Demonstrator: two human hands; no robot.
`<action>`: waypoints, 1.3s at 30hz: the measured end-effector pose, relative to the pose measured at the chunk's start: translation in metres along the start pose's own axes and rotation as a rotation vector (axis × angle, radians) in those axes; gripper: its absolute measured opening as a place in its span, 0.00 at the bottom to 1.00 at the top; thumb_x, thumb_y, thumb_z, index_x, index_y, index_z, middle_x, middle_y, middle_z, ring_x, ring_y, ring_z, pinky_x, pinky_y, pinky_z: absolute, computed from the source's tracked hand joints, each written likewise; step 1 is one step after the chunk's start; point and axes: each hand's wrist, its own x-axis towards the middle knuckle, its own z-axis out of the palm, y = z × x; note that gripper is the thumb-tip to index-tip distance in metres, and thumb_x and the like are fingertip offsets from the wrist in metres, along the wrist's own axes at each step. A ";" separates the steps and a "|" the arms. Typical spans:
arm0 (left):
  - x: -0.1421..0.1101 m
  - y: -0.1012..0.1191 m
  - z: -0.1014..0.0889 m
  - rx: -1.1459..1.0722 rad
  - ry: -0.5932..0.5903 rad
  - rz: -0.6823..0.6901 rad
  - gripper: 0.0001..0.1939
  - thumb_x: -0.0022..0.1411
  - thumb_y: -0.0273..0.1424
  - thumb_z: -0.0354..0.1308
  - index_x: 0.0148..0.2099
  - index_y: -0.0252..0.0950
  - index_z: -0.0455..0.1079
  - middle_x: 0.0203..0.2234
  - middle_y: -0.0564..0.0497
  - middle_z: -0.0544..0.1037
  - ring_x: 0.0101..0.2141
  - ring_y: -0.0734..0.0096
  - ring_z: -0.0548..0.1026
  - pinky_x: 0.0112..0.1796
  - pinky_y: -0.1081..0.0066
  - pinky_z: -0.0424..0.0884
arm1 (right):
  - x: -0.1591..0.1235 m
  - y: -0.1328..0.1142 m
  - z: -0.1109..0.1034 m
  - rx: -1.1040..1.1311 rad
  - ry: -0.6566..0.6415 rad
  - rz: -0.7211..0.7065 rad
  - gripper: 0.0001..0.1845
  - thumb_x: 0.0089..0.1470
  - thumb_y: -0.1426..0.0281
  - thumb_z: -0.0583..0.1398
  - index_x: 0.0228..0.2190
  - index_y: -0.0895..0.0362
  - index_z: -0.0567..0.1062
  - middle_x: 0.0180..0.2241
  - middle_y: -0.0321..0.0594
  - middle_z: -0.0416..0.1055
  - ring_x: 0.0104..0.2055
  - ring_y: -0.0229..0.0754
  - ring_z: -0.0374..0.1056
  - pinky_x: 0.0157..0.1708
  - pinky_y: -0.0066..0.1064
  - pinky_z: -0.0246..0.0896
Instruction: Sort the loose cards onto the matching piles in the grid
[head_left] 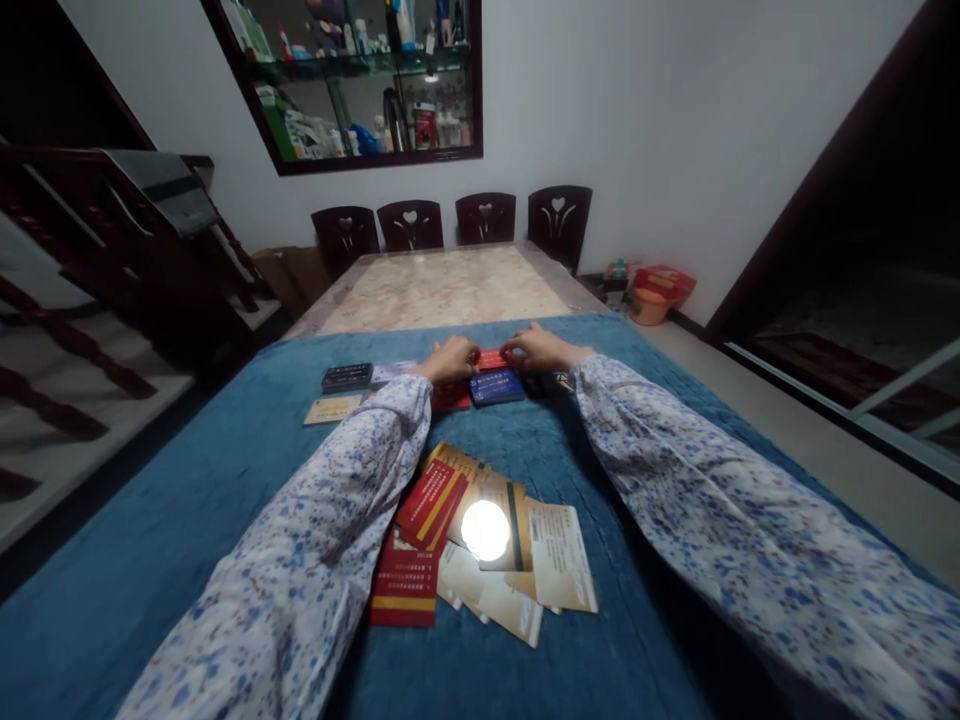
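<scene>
Both my arms in flowered sleeves reach far out over a blue cloth (187, 500). My left hand (450, 360) and my right hand (541, 350) each pinch one end of a small red card (493, 358), held flat on the cloth. Just in front of it lie a blue card (496, 387) and another red card (450, 397). To the left sit a dark card (347, 377), a pale card (391, 372) and a tan card (332, 409). A dark card (551, 382) shows beside my right wrist.
A loose heap of red and tan cards (480, 545) lies close to me, with a bright glare spot on it. Beyond the cloth is a marble table top (442, 290) with several dark chairs, a wall cabinet, stairs at left, an orange basin at right.
</scene>
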 end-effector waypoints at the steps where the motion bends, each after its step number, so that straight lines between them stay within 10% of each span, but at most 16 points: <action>1: 0.000 0.000 0.000 -0.008 -0.009 -0.004 0.16 0.61 0.31 0.61 0.51 0.38 0.78 0.50 0.43 0.80 0.54 0.48 0.73 0.55 0.50 0.68 | 0.000 0.000 0.001 0.006 -0.005 0.002 0.21 0.61 0.66 0.59 0.54 0.50 0.79 0.53 0.47 0.77 0.52 0.53 0.68 0.51 0.37 0.56; 39: -0.015 -0.002 0.010 0.044 0.093 0.099 0.18 0.65 0.28 0.53 0.53 0.37 0.78 0.55 0.39 0.75 0.56 0.47 0.67 0.54 0.49 0.62 | -0.023 -0.007 -0.004 0.073 0.083 -0.118 0.20 0.62 0.66 0.56 0.52 0.56 0.80 0.55 0.51 0.75 0.54 0.57 0.60 0.47 0.42 0.55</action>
